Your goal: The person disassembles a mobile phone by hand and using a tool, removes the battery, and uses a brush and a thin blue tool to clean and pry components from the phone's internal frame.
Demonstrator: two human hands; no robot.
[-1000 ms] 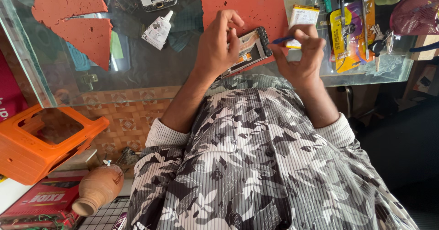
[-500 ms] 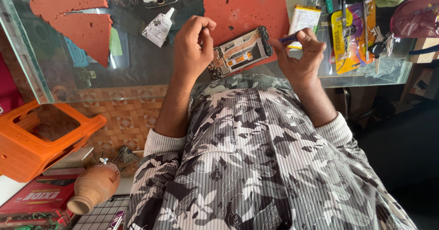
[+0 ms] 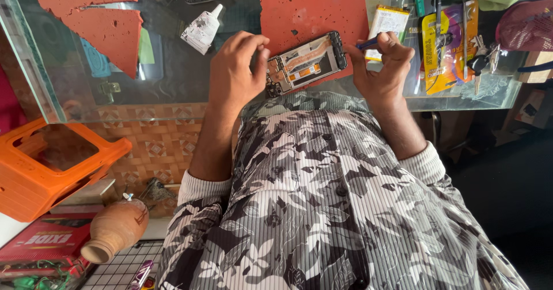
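We see the left hand curled around the near end of an opened phone, fingers closed on its edge, so the phone is held between both hands just above the front edge of the glass surface. The phone's back is off; a board and copper-coloured parts show inside its dark frame. It lies tilted, with its far end toward the right hand.

The right hand is closed in a pinch on a thin blue tool, whose tip sits at the phone's far end; we cannot tell whether the tip touches the frame.

Beyond the phone, under and behind both hands, lies an orange mat. Past the left hand, a small white glue tube lies on the glass, well apart from the fingers. Just beyond the right hand is a flat yellow-and-white battery, and farther to that hand's outer side a yellow tool packet. Below the surface, on the left hand's outer side, stand an orange stool and a clay pot.
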